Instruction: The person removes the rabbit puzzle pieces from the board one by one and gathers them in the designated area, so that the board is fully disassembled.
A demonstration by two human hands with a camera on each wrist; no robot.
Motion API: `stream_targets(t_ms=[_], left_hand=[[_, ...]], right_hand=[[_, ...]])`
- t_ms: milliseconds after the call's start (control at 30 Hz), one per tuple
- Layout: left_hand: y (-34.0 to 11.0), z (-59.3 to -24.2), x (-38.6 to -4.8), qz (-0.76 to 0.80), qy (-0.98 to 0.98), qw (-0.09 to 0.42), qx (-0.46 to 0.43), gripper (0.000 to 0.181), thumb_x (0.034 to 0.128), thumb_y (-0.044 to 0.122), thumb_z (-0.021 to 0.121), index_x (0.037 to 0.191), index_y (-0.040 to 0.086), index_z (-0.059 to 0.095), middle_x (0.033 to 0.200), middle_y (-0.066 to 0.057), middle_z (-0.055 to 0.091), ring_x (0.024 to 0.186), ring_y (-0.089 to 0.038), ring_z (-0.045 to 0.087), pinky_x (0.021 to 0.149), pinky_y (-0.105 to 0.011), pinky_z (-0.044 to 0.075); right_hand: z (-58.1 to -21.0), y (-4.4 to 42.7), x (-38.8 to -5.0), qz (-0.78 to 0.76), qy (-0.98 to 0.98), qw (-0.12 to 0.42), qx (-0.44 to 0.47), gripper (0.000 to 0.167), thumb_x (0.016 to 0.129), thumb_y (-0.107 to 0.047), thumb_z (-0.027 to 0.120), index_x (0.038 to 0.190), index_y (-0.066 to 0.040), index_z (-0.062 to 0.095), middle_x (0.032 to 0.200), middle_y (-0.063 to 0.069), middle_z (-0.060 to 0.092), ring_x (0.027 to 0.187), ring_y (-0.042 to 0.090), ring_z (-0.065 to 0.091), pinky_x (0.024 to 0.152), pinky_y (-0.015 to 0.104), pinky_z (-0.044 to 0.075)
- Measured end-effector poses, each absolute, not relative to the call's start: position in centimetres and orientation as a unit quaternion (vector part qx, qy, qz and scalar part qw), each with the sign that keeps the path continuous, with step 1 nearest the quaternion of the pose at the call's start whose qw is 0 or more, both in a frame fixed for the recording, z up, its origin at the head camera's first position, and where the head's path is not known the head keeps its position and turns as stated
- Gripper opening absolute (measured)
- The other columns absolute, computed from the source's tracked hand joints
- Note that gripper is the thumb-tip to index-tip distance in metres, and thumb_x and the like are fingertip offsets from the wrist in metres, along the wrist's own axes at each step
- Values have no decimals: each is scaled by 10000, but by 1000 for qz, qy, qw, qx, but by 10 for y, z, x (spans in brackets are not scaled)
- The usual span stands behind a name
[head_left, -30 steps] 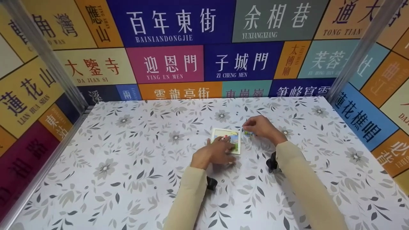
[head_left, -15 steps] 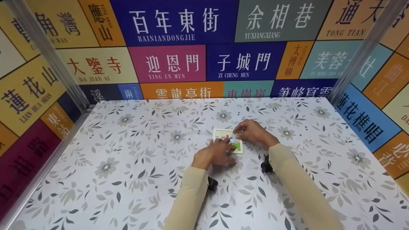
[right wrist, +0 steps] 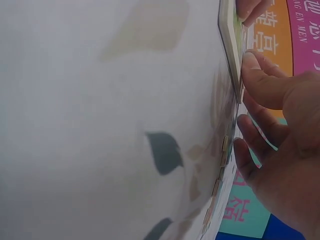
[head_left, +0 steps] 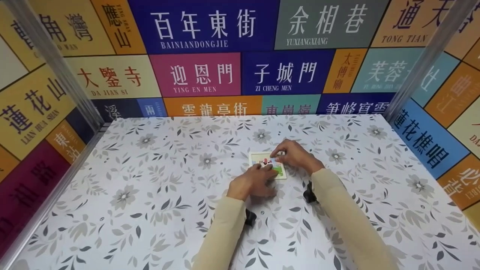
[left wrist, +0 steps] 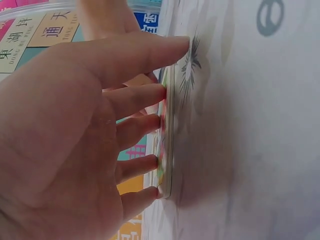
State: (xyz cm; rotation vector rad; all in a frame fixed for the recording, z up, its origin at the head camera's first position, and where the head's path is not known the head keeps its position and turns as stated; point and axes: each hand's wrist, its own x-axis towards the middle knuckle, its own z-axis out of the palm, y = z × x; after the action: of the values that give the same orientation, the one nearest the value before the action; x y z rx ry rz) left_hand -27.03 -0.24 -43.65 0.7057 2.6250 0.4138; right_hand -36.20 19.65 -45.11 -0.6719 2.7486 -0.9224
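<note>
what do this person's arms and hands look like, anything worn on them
The left arm wears a long, plain beige sleeve, and the right arm a matching beige sleeve; both end near the wrist. A small black object shows by the left cuff and another by the right. The left hand and right hand are bare, with no gloves visible.

There are two hands (head_left: 256, 181) (head_left: 297, 154), two sleeves (head_left: 221, 232) (head_left: 350, 217), one framed picture (head_left: 261, 157) and one table (head_left: 150, 195).

white tabletop (head_left: 150, 210), grey floral print; multicoloured panelled walls (head_left: 242, 71) behind and both sides, chinese lettering.
</note>
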Motion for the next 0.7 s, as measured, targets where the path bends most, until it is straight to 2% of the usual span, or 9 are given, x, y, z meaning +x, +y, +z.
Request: stream_targets(t_ms=[367,700], left_hand=[[-6,-438,-271,175,933,198,244,692,901,396,711,1525,340,418,1676,80,243,1567,-286,154,1233,-503,277],[-6,-438,-272,171,934,196,246,688,900,388,710,1523,328,425,1672,83,252,1559,-291,168,1228,-495,290]], right_hand=[[-448,196,-362,-312,914,94,-243,174,927,4,646,1017,-66,777,1129,167,659,1130,332,563,1049,539,442],[-444,190,-357,-320,919,101,-209,149,932,-31,641,998,-91,760,1160,145,658,1175,329,582,1054,534,455]])
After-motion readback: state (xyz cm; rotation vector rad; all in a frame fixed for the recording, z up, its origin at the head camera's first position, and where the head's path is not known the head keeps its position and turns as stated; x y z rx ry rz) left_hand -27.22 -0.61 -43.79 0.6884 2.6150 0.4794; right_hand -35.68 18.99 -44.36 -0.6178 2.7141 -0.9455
